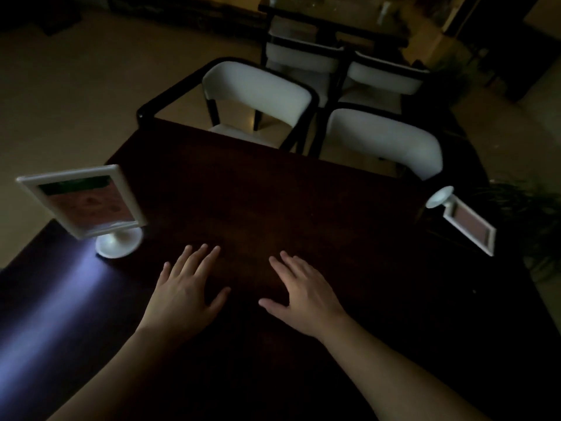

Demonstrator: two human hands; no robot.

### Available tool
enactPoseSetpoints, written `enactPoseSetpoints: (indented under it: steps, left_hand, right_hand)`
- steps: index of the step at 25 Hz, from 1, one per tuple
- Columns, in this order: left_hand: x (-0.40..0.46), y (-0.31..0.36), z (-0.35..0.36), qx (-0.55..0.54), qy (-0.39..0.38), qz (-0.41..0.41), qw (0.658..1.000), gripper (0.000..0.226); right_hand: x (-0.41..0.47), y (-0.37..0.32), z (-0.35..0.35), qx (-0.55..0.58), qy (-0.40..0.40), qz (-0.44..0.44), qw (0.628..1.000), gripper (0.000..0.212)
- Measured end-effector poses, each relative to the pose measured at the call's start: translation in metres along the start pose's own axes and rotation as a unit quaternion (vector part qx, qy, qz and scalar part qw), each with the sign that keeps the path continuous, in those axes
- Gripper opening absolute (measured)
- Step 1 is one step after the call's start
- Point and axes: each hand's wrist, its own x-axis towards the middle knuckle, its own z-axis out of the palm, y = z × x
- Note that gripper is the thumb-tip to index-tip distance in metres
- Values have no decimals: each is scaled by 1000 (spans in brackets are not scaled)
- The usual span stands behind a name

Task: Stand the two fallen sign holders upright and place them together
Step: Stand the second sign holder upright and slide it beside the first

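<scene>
One white sign holder [88, 205] stands upright on its round foot near the left edge of the dark table [273, 202], its framed card facing me. The other white sign holder [469, 224] lies on its side at the right edge, foot toward the far end. My left hand [185, 293] and my right hand [303, 296] rest flat on the tabletop in the middle, fingers spread, holding nothing. Each hand is well apart from both holders.
Two white-backed chairs [258, 89] [385, 141] are tucked against the table's far side, with two more behind them. A green plant [528, 217] sits off the right edge. A pale streak of light [54, 302] falls on the table's left part. The room is dim.
</scene>
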Motion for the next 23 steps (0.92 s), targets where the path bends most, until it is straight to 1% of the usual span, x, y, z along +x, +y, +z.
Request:
enactPoseSetpoints:
  steps: [3, 6, 10, 15, 20, 23]
  left_hand:
    - [12, 60, 19, 3, -9, 30, 1000, 83]
    - [26, 132, 39, 1, 1, 55, 999, 80]
    - [48, 228, 65, -4, -8, 79, 997, 80]
    - [83, 326, 93, 20, -2, 112, 994, 77]
    - [143, 394, 122, 61, -27, 157, 985, 77]
    - [185, 426, 141, 108, -40, 193, 974, 78]
  right_hand:
    - [-34, 61, -22, 3, 41, 31, 999, 87]
    - [-69, 129, -44, 8, 66, 63, 996, 87]
    - [-108, 213, -69, 18, 99, 77, 992, 85]
    - [-139, 306, -95, 17, 125, 103, 987, 81]
    - [-146, 386, -114, -14, 146, 147, 978, 76]
    - [-141, 427, -120, -43, 159, 183, 969, 73]
